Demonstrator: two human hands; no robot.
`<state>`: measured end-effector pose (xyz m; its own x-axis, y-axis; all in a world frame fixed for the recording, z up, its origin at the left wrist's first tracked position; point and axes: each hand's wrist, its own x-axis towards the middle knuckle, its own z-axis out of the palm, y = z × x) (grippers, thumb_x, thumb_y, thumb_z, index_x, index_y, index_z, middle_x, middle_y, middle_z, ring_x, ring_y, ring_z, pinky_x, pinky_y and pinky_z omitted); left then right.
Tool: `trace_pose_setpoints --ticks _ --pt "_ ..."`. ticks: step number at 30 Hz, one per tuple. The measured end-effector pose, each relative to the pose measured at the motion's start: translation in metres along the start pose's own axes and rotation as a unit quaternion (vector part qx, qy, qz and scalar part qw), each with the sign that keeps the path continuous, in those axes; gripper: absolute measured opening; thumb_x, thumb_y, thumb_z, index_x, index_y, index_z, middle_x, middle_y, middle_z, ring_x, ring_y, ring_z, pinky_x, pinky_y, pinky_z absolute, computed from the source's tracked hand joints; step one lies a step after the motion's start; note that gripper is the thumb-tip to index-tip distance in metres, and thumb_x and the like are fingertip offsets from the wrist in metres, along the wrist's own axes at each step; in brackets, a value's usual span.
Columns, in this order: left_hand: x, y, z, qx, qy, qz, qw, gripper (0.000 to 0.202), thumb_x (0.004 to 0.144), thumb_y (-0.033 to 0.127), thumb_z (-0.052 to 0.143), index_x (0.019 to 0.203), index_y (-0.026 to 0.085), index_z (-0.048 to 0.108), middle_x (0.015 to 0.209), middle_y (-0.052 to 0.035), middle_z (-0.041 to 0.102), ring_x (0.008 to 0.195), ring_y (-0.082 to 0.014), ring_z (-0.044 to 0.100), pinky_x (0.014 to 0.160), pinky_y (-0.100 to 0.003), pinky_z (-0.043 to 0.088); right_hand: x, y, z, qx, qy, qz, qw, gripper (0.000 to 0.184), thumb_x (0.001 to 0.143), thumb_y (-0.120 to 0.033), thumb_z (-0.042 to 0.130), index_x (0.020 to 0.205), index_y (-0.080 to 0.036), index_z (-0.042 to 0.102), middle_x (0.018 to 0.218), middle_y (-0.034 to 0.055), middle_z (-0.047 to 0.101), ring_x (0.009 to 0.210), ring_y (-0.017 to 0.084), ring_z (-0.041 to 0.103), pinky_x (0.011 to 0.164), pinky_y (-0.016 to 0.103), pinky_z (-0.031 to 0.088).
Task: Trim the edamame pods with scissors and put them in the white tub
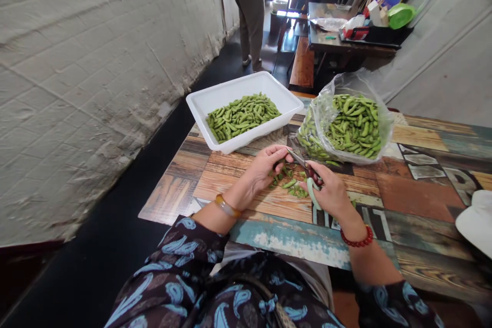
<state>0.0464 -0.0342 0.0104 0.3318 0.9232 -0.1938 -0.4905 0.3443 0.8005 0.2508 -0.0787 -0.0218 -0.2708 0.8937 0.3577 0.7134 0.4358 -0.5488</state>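
Observation:
My right hand is closed round a pair of scissors with pale green handles. Their blades point left, toward the fingertips of my left hand. That hand is pinched closed at the blade tips; what it holds is mostly hidden, most likely a green pod. Beneath both hands, trimmed green bits lie scattered on the tabletop. Beyond my left hand stands a white plastic tub with green soybean pods in it. A clear plastic bag, open at the top, holds more pods beyond my right hand.
The patchwork wooden table carries a white object at its right edge. Behind it are a bench and another table with a green strainer. A person stands near the left wall.

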Motion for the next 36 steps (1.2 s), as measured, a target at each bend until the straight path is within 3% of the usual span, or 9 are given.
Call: trace_pose_setpoints --ticks 4,8,17,27,31,36 --pt "-0.0053 -0.0023 0.0046 0.031 -0.067 -0.020 0.997 0.037 0.079 0.047 0.071 0.077 0.013 0.056 0.062 0.0022 0.057 0.041 -0.0015 0.033 0.041 -0.019 0.018 -0.0006 0.0021 0.0014 -0.012 0.015 -0.002 1.000 0.045 0.086 -0.035 0.064 0.128 -0.019 0.059 0.101 0.0107 0.069 0.082 0.023 0.065 0.077 0.037 0.057" --pt "-0.0088 -0.0064 0.0069 0.100 -0.117 -0.028 0.988 0.041 0.082 0.054 0.066 0.084 0.014 0.058 0.058 0.0030 0.054 0.042 -0.0030 0.032 0.042 -0.019 0.017 -0.0012 0.0033 0.0019 -0.008 0.011 0.007 1.000 0.046 0.085 -0.036 0.065 0.128 -0.021 0.059 0.107 0.0117 0.070 0.090 0.025 0.068 0.083 0.039 0.057" --pt "-0.0058 -0.0006 0.0041 0.077 -0.064 0.018 0.995 0.029 0.082 0.043 0.065 0.087 0.017 0.052 0.059 0.0047 0.053 0.043 -0.0037 0.030 0.043 -0.018 0.016 0.0016 -0.0005 -0.0013 0.087 0.014 0.107 0.990 0.052 0.082 -0.042 0.066 0.127 -0.018 0.060 0.097 0.0088 0.073 0.079 0.020 0.068 0.079 0.036 0.056" --pt "-0.0063 0.0001 0.0072 0.142 -0.065 0.047 0.987 0.030 0.089 0.047 0.057 0.086 0.018 0.051 0.062 0.0031 0.051 0.048 -0.0067 0.031 0.045 -0.021 0.019 0.0031 -0.0041 -0.0011 0.077 -0.018 0.057 0.995 0.050 0.081 -0.037 0.067 0.127 -0.020 0.059 0.100 0.0085 0.071 0.086 0.021 0.067 0.081 0.036 0.056" --pt "-0.0082 -0.0018 0.0050 0.244 -0.083 0.083 0.963 0.035 0.092 0.049 0.051 0.079 0.017 0.051 0.065 0.0017 0.052 0.053 -0.0075 0.037 0.051 -0.021 0.027 0.0012 -0.0045 0.0002 0.070 -0.022 0.052 0.996 0.048 0.081 -0.038 0.066 0.126 -0.020 0.060 0.098 0.0085 0.072 0.086 0.022 0.068 0.081 0.037 0.057" --pt "-0.0112 -0.0032 0.0046 0.353 -0.089 0.135 0.922 0.033 0.096 0.039 0.043 0.073 0.017 0.051 0.065 0.0013 0.052 0.058 -0.0097 0.044 0.060 -0.024 0.036 -0.0038 0.0016 0.0030 0.053 -0.027 0.048 0.997 0.048 0.082 -0.038 0.065 0.127 -0.021 0.059 0.094 0.0076 0.072 0.082 0.022 0.069 0.078 0.037 0.057"
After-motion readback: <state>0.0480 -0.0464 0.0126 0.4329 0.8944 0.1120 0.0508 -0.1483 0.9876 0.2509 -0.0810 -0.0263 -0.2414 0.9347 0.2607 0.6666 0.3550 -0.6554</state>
